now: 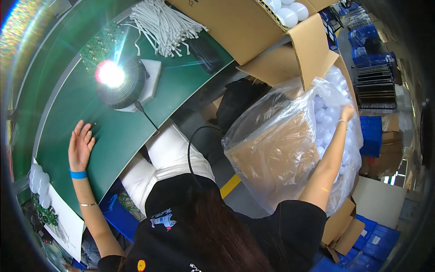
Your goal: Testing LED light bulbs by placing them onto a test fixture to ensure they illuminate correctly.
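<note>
My left hand is palm up over the green tabletop, fingers loosely spread and holding nothing. A blue band circles its wrist. My right arm stretches out to an open carton lined with a clear plastic bag. Many white bulb covers fill the bag. At the bag's far side my right hand is closed, seemingly on the plastic film; its fingertips are partly hidden. On the table beyond my left hand, a round, ribbed dark lamp shines brightly beside a white foam block.
A bundle of white cables and green circuit boards lie at the table's far side. Another carton with white globes stands beyond. White covers lie at the left on a white board. Blue crates stand at right.
</note>
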`<state>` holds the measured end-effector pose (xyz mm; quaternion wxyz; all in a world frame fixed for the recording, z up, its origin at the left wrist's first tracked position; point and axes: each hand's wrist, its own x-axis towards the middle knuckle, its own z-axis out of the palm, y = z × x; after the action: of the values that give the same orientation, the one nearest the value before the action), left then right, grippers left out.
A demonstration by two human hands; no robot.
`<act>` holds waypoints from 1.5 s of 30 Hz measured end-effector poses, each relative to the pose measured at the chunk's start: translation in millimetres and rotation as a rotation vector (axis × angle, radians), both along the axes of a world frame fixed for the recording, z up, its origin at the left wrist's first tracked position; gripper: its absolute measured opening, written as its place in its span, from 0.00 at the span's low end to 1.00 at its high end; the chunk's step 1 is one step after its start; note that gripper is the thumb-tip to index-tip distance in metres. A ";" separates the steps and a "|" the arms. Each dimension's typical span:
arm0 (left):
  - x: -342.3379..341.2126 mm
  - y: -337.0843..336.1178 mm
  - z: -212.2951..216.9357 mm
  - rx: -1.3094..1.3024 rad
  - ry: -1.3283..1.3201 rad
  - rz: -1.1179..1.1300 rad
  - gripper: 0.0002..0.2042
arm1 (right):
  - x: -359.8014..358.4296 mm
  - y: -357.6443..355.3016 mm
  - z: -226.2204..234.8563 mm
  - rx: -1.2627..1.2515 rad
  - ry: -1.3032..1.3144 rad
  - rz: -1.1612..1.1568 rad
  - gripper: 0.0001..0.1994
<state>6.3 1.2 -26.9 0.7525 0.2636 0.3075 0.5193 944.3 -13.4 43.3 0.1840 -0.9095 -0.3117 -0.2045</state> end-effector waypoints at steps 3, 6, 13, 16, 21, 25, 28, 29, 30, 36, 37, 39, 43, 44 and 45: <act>0.6 0.4 -2.0 0.007 0.003 -0.005 0.21 | 26.0 -14.0 53.7 1.075 0.596 0.227 0.12; -1.3 0.4 -3.1 -0.003 0.004 0.006 0.21 | -4.3 -41.8 106.9 0.931 0.524 0.397 0.12; -3.2 1.5 -3.4 0.010 -0.021 -0.018 0.21 | -127.2 -80.2 145.8 0.860 0.399 0.337 0.08; -3.9 1.5 -3.5 -0.007 -0.004 -0.014 0.21 | -137.6 -84.3 170.9 0.867 0.403 0.391 0.11; -6.5 0.6 -7.2 0.011 0.029 0.010 0.22 | -80.8 -56.8 184.3 0.659 0.187 0.295 0.13; -6.9 -1.1 -5.8 0.003 0.029 0.038 0.22 | -9.7 -34.4 177.0 0.991 0.776 0.641 0.17; -4.3 -0.1 -3.8 0.027 0.023 0.004 0.22 | 42.6 -17.0 160.5 0.892 1.315 1.115 0.11; -3.3 0.1 -3.6 0.031 0.018 0.009 0.22 | 54.8 -12.2 156.0 0.719 1.558 1.297 0.09; -2.7 -0.2 -3.4 0.028 0.020 0.012 0.22 | 63.8 -7.0 153.0 0.972 1.251 0.906 0.09; -3.6 -1.8 -7.1 0.058 -0.006 0.007 0.21 | 39.1 -22.5 145.1 1.052 1.167 0.504 0.10; -4.1 -1.6 -7.3 0.044 -0.001 0.023 0.21 | 25.0 -42.2 151.6 1.022 1.171 0.498 0.10; -3.9 -1.0 -5.5 0.038 0.003 0.015 0.21 | -5.5 -71.4 155.7 0.979 1.225 0.529 0.10; -0.7 3.4 -1.2 0.038 -0.018 0.016 0.22 | -53.4 -102.5 162.3 0.913 1.130 0.610 0.09; -0.4 4.5 -0.5 0.034 -0.030 0.039 0.22 | -58.1 -102.1 162.0 0.908 1.186 0.755 0.08; -0.7 5.3 -0.8 0.034 -0.016 0.019 0.22 | -59.5 -99.2 162.8 0.960 1.211 0.825 0.08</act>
<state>5.6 6.6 -27.7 0.7453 0.2694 0.2949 0.5338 884.9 -112.7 206.1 0.7402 -0.5006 -0.3447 0.2875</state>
